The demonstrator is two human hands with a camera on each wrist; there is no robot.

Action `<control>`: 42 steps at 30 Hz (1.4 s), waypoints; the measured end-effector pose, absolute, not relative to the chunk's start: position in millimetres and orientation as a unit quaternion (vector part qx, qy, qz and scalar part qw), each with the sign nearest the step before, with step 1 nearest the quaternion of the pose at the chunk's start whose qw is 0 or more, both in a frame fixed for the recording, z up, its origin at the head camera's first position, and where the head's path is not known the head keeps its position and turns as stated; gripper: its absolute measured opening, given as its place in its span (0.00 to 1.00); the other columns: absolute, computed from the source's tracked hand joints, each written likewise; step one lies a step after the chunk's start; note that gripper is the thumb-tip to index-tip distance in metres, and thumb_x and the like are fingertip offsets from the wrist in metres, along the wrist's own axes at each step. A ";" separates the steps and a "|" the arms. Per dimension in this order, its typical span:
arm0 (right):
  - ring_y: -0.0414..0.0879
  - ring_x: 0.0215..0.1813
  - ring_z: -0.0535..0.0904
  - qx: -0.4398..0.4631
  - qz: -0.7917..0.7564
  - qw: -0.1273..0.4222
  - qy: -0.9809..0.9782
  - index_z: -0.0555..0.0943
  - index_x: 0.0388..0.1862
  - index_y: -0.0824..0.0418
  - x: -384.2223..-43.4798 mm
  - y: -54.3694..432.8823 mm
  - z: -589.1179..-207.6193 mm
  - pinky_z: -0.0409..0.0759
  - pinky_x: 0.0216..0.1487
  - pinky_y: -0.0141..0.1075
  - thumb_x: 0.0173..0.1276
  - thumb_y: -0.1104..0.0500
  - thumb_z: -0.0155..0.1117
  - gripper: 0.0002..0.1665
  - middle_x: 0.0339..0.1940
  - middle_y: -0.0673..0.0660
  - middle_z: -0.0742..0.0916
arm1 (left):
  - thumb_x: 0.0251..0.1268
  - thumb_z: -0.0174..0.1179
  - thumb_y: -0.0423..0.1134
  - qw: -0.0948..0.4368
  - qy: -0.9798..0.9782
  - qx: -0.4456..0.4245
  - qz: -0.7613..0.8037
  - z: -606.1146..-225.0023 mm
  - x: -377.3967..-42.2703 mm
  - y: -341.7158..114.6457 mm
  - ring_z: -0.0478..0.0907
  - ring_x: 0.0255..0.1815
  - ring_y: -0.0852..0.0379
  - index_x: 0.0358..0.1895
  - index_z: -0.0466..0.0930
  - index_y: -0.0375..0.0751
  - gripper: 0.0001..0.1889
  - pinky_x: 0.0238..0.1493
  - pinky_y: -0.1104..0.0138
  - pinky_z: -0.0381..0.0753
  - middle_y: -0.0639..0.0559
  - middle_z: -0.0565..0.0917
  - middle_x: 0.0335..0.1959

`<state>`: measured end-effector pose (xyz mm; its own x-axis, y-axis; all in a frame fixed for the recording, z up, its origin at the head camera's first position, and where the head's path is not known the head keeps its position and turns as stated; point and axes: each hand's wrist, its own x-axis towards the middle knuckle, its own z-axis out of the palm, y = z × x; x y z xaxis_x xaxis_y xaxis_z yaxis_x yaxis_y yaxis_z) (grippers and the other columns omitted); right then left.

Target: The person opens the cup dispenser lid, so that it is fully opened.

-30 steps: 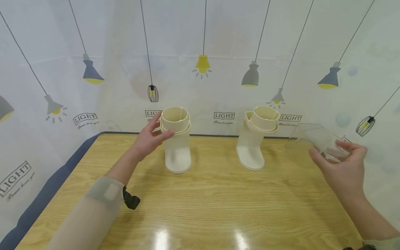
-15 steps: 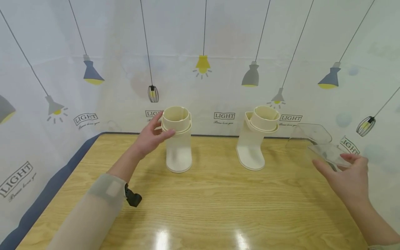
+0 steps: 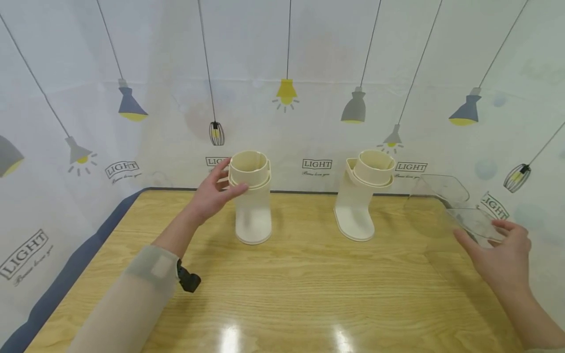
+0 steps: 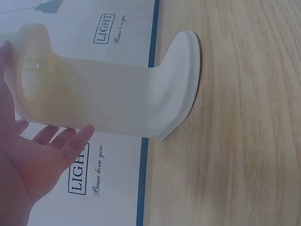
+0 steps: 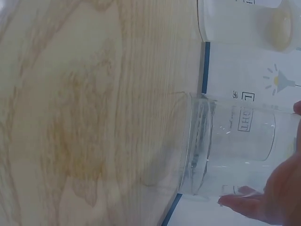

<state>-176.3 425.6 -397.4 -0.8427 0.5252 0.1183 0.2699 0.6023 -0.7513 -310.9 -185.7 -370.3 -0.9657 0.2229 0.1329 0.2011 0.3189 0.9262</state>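
Note:
My left hand [image 3: 212, 198] curves its thumb and fingers round the upper part of a cream plastic stand [image 3: 253, 218]. This stand has a round cup at the top and a rounded foot standing on the table; in the left wrist view its body [image 4: 108, 96] spans to that foot. On the right, my right hand [image 3: 503, 255] holds a see-through container [image 3: 474, 223] by its sides near the rim, thumb on one side and fingers on the other. The right wrist view shows the clear walls [image 5: 240, 165] close over the wood, beside the fingers.
A matching cream stand [image 3: 355, 218] stands upright right of centre, its foot turned slightly. Another clear container [image 3: 437, 189] is behind the held one. The wooden table [image 3: 300, 284] ends at a printed lamp backdrop [image 3: 251, 63] with a dark blue lower border.
My right hand has moved right and down with the clear container, uncovering the other clear one behind it. My left hand and its stand have shifted very slightly to the right.

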 end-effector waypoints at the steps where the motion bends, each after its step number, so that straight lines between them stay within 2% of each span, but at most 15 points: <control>1: 0.76 0.78 0.67 -0.229 0.390 0.167 -0.876 0.51 0.85 0.66 -176.8 425.7 -397.4 0.79 0.53 0.44 0.74 0.33 0.70 0.61 0.87 0.75 0.53 | 0.74 0.71 0.53 0.007 0.813 0.132 0.567 -370.3 -311.1 -186.0 0.64 0.86 0.32 0.92 0.46 0.65 0.52 0.80 0.35 0.71 0.38 0.64 0.86; 2: 0.76 0.78 0.67 -0.232 0.394 0.168 -0.873 0.51 0.85 0.65 -177.0 425.7 -397.4 0.80 0.57 0.48 0.74 0.33 0.70 0.60 0.87 0.74 0.53 | 0.74 0.71 0.53 0.006 0.813 0.132 0.566 -370.3 -311.2 -186.3 0.64 0.86 0.32 0.92 0.46 0.64 0.52 0.80 0.35 0.71 0.38 0.65 0.86; 4: 0.74 0.78 0.66 -0.239 0.396 0.168 -0.870 0.53 0.83 0.62 -177.2 425.5 -397.6 0.79 0.60 0.48 0.74 0.34 0.70 0.57 0.87 0.72 0.54 | 0.75 0.71 0.53 0.007 0.812 0.135 0.568 -370.0 -311.7 -186.4 0.65 0.86 0.32 0.92 0.46 0.64 0.52 0.80 0.35 0.71 0.38 0.65 0.86; 8: 0.73 0.77 0.67 -0.249 0.393 0.168 -0.869 0.56 0.82 0.59 -177.2 426.8 -398.3 0.76 0.53 0.39 0.73 0.32 0.71 0.55 0.87 0.72 0.54 | 0.75 0.71 0.54 0.008 0.815 0.140 0.562 -369.6 -312.8 -187.0 0.65 0.86 0.33 0.92 0.46 0.64 0.52 0.80 0.35 0.72 0.39 0.65 0.87; 11: 0.72 0.73 0.69 -0.249 0.386 0.168 -0.872 0.55 0.83 0.63 -177.8 427.7 -399.1 0.72 0.47 0.34 0.72 0.32 0.72 0.58 0.86 0.73 0.54 | 0.75 0.71 0.54 0.007 0.818 0.142 0.558 -369.0 -313.2 -187.2 0.65 0.86 0.34 0.92 0.46 0.65 0.51 0.80 0.36 0.72 0.40 0.64 0.88; 16: 0.74 0.73 0.69 -0.245 0.381 0.157 -0.878 0.50 0.86 0.67 -177.9 430.0 -401.1 0.72 0.45 0.33 0.73 0.32 0.71 0.63 0.86 0.76 0.54 | 0.75 0.71 0.55 0.015 0.815 0.139 0.562 -367.2 -313.4 -186.2 0.64 0.87 0.34 0.92 0.47 0.67 0.51 0.81 0.36 0.71 0.40 0.63 0.88; 20: 0.76 0.76 0.67 -0.245 0.384 0.151 -0.877 0.48 0.87 0.66 -177.3 431.1 -401.6 0.72 0.45 0.34 0.73 0.31 0.70 0.65 0.87 0.76 0.52 | 0.75 0.71 0.56 0.020 0.814 0.135 0.565 -366.5 -314.0 -184.9 0.64 0.88 0.35 0.92 0.46 0.69 0.51 0.81 0.36 0.70 0.42 0.62 0.88; 22: 0.76 0.74 0.67 -0.242 0.384 0.150 -0.879 0.47 0.88 0.66 -177.1 431.4 -401.7 0.68 0.43 0.31 0.73 0.31 0.70 0.65 0.87 0.77 0.53 | 0.75 0.71 0.56 0.020 0.814 0.134 0.565 -366.5 -314.6 -184.2 0.64 0.87 0.35 0.91 0.47 0.69 0.51 0.81 0.36 0.70 0.42 0.63 0.88; 28: 0.75 0.72 0.67 -0.234 0.375 0.144 -0.885 0.44 0.88 0.65 -177.3 432.4 -401.3 0.67 0.44 0.31 0.74 0.31 0.68 0.66 0.86 0.78 0.52 | 0.76 0.70 0.57 0.022 0.814 0.139 0.564 -366.7 -316.5 -183.0 0.63 0.88 0.35 0.91 0.46 0.71 0.51 0.81 0.37 0.70 0.42 0.61 0.89; 30: 0.76 0.73 0.66 -0.234 0.376 0.141 -0.886 0.43 0.88 0.64 -177.5 432.1 -400.6 0.69 0.46 0.35 0.74 0.31 0.68 0.66 0.86 0.77 0.51 | 0.76 0.69 0.57 0.024 0.814 0.140 0.564 -366.7 -316.8 -183.4 0.63 0.88 0.35 0.91 0.45 0.71 0.51 0.81 0.36 0.70 0.42 0.60 0.89; 33: 0.79 0.80 0.61 -0.240 0.388 0.138 -0.879 0.40 0.89 0.63 -177.9 430.7 -397.7 0.79 0.59 0.54 0.75 0.31 0.67 0.66 0.87 0.76 0.48 | 0.77 0.68 0.58 0.026 0.817 0.142 0.559 -366.5 -317.1 -183.8 0.62 0.88 0.35 0.91 0.43 0.72 0.51 0.81 0.35 0.69 0.42 0.59 0.90; 35: 0.80 0.83 0.57 -0.245 0.399 0.143 -0.872 0.39 0.89 0.61 -177.8 429.5 -394.8 0.73 0.71 0.68 0.77 0.31 0.63 0.64 0.88 0.74 0.47 | 0.77 0.68 0.59 0.026 0.820 0.144 0.554 -366.6 -317.4 -184.0 0.61 0.88 0.34 0.91 0.43 0.73 0.50 0.81 0.35 0.69 0.41 0.58 0.91; 36: 0.80 0.83 0.57 -0.247 0.401 0.148 -0.870 0.39 0.89 0.61 -177.5 428.9 -393.3 0.70 0.73 0.70 0.78 0.32 0.61 0.62 0.87 0.74 0.47 | 0.77 0.67 0.59 0.027 0.821 0.145 0.552 -366.7 -317.6 -184.0 0.61 0.89 0.34 0.91 0.42 0.74 0.50 0.81 0.34 0.69 0.41 0.57 0.91; 39: 0.74 0.79 0.61 -0.254 0.406 0.175 -0.860 0.42 0.87 0.56 -176.6 425.2 -388.7 0.68 0.74 0.60 0.81 0.35 0.56 0.54 0.85 0.69 0.50 | 0.79 0.65 0.60 0.030 0.823 0.149 0.547 -366.8 -318.1 -184.0 0.60 0.89 0.33 0.91 0.41 0.74 0.49 0.82 0.34 0.68 0.41 0.56 0.91; 42: 0.68 0.75 0.60 -0.256 0.416 0.210 -0.847 0.46 0.86 0.48 -176.7 418.0 -383.3 0.64 0.74 0.51 0.80 0.39 0.57 0.47 0.84 0.61 0.51 | 0.80 0.64 0.60 0.034 0.824 0.153 0.544 -365.9 -317.6 -183.9 0.59 0.89 0.34 0.91 0.39 0.75 0.49 0.83 0.34 0.66 0.42 0.55 0.92</control>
